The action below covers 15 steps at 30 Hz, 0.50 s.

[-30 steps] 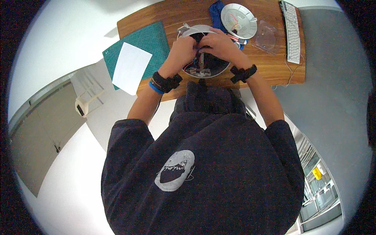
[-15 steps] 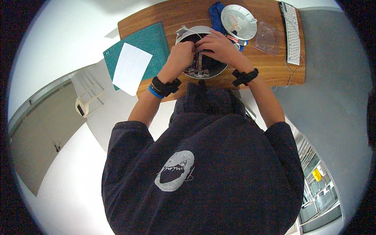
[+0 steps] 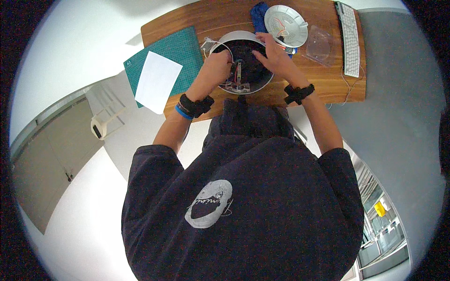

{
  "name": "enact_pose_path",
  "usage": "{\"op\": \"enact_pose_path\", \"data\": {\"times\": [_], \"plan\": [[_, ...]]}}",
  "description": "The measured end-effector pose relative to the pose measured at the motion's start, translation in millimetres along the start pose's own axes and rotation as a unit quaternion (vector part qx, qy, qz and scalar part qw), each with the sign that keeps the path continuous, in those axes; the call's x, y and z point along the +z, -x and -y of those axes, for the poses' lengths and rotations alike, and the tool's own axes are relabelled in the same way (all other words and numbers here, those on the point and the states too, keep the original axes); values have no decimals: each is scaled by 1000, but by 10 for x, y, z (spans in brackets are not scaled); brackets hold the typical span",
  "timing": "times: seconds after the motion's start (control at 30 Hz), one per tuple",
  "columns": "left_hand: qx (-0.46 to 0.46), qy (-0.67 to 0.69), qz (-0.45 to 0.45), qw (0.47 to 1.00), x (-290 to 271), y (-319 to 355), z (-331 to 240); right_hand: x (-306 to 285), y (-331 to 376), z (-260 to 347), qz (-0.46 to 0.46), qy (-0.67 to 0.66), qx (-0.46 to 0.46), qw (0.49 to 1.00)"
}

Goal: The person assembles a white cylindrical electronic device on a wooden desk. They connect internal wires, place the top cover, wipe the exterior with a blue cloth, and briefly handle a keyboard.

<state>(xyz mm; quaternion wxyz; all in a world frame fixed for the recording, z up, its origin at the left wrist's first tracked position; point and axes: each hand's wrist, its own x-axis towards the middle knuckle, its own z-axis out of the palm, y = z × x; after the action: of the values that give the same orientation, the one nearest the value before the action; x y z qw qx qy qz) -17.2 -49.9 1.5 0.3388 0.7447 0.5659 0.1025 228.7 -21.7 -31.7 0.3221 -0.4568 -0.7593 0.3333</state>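
Note:
A round white housing (image 3: 239, 35) with a dark inside stands near the table's front edge. Within it are a narrow metal strip (image 3: 239, 72), thin red wires and a small metal part (image 3: 240, 87) by the near rim. My left hand (image 3: 218, 66) is closed over the housing's left side, its fingertips turned inward; what they pinch is hidden. A white cable (image 3: 224, 43) arches over the left rim beside that hand. Over the right rim, my right hand (image 3: 275, 57) has its thumb and fingers apart, with nothing visible between them.
Behind my right hand lie a white round cover (image 3: 287, 23) with loose wires and a blue cloth (image 3: 258, 16). Farther right are a clear plastic bag (image 3: 320, 46) and a white keyboard (image 3: 348, 42). White paper (image 3: 158, 80) lies on a green cutting mat (image 3: 185, 51) at the left.
My right hand has drawn away from the left one, rightward to the housing's rim, and its fingers have spread. My left hand stays almost in place. More of the dark interior shows.

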Motion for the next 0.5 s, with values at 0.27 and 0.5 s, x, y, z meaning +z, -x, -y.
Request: {"op": "enact_pose_path", "data": {"times": [0.27, 0.5], "plan": [[-6, 28, 48, 998, -86, -3, 41, -11, -126, -95, 56, 45, -36, 997], [-49, 118, 63, 990, -36, -16, 58, -28, -252, -173, 70, -44, -30, 996]]}}
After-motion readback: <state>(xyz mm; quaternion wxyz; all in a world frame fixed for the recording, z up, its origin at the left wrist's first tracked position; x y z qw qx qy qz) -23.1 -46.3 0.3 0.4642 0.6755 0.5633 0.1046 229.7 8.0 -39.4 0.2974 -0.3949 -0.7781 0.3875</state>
